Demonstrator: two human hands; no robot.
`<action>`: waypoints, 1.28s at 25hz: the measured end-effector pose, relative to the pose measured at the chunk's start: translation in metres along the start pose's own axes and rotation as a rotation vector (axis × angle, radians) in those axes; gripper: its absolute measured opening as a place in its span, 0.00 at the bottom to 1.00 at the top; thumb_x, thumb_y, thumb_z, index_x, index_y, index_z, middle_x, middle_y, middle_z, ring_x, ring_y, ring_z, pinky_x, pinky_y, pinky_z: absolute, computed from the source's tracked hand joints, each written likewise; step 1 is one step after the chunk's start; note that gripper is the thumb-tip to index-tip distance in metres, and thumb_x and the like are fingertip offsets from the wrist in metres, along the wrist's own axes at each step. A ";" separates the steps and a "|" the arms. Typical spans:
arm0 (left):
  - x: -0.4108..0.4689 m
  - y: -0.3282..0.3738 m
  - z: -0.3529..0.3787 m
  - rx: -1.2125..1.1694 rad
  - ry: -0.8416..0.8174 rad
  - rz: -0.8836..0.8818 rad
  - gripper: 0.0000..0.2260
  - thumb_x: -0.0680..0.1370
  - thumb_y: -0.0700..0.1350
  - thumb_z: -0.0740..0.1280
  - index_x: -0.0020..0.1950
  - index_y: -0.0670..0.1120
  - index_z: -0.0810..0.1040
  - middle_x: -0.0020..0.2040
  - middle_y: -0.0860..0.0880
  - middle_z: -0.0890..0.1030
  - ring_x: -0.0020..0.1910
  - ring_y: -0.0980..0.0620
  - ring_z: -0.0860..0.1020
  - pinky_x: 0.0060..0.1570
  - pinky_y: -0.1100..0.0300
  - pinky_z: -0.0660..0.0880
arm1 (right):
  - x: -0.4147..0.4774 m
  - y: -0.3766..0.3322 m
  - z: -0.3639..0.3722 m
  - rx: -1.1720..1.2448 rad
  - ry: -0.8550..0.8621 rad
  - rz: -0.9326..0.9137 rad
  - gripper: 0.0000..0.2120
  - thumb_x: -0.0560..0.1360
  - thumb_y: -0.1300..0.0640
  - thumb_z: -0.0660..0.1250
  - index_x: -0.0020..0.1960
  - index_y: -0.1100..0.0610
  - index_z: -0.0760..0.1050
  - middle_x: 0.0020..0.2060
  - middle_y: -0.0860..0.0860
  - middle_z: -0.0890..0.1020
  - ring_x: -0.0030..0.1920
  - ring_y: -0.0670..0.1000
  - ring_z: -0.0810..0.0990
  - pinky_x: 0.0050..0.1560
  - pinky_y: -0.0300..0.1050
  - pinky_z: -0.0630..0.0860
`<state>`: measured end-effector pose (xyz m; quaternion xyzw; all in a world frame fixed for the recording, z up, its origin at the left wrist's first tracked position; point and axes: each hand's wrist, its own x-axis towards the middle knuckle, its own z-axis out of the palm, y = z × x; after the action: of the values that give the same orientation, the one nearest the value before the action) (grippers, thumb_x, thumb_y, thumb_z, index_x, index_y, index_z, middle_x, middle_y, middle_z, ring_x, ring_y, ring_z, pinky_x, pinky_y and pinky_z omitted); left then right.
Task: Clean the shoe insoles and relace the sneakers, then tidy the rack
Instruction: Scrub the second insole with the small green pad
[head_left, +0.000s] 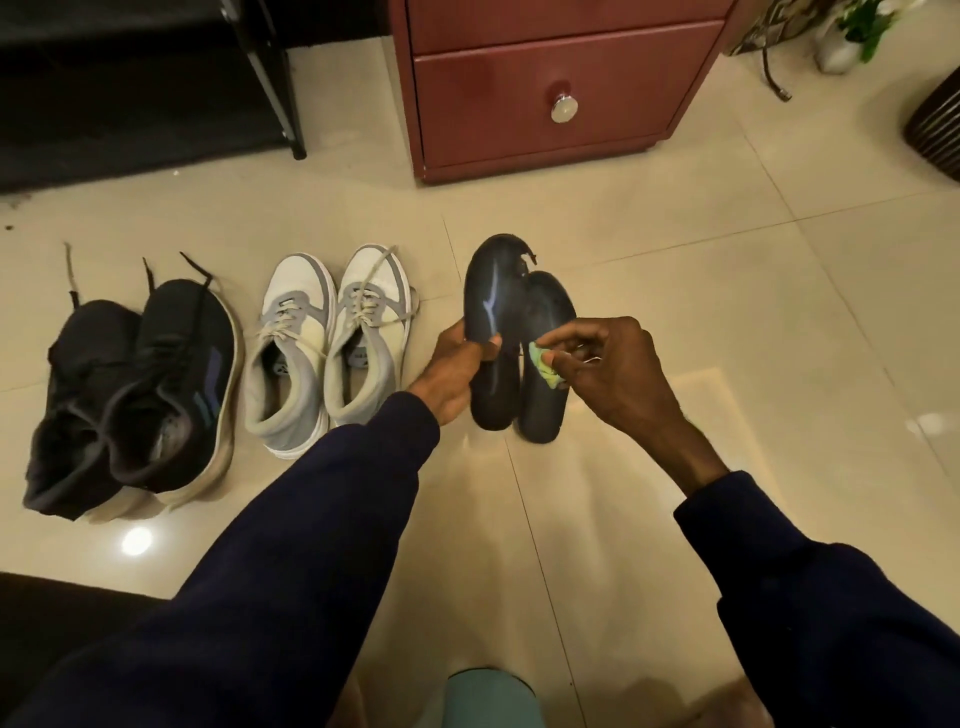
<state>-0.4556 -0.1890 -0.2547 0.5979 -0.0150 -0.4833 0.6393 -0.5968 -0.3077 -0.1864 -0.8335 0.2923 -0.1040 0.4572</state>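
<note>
Two dark insoles (496, 312) are held side by side above the floor, toes pointing away. My left hand (454, 371) grips them near the middle, thumb across the left insole. My right hand (608, 371) pinches a small green-yellow cloth (545, 364) against the right insole (548, 312). A pair of white-and-grey sneakers (332, 343) stands on the floor to the left, laced, with one lace trailing over the toe. Further left lies a pair of black sneakers (140, 384) with loose laces.
A black shoe rack (265, 78) stands at the back left. A red-brown drawer cabinet (550, 88) sits behind the insoles. A dark ribbed container (935, 124) is at the right edge. A teal object (488, 696) shows at the bottom, between my arms.
</note>
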 end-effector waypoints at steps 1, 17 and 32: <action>-0.008 0.013 0.004 -0.092 -0.078 -0.007 0.15 0.82 0.32 0.62 0.67 0.44 0.76 0.55 0.45 0.85 0.53 0.46 0.83 0.53 0.54 0.82 | 0.000 -0.014 -0.002 -0.016 0.019 -0.033 0.05 0.73 0.60 0.75 0.48 0.53 0.85 0.40 0.42 0.84 0.40 0.37 0.81 0.42 0.31 0.78; -0.156 0.188 0.094 -0.300 -0.405 0.088 0.32 0.82 0.67 0.52 0.72 0.44 0.76 0.65 0.40 0.81 0.63 0.42 0.80 0.64 0.48 0.78 | -0.038 -0.205 -0.128 -0.548 0.141 -0.336 0.01 0.71 0.60 0.77 0.43 0.56 0.86 0.36 0.48 0.85 0.33 0.43 0.81 0.34 0.37 0.80; -0.183 0.173 0.111 -0.237 -0.494 -0.023 0.31 0.81 0.68 0.54 0.66 0.44 0.79 0.51 0.44 0.86 0.48 0.48 0.85 0.49 0.53 0.83 | -0.090 -0.213 -0.132 -0.473 -0.043 -0.364 0.05 0.73 0.62 0.74 0.45 0.54 0.87 0.39 0.47 0.85 0.36 0.42 0.82 0.37 0.31 0.76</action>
<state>-0.5156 -0.1870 0.0143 0.3829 -0.1069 -0.6200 0.6764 -0.6437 -0.2598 0.0714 -0.9575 0.1444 -0.0956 0.2305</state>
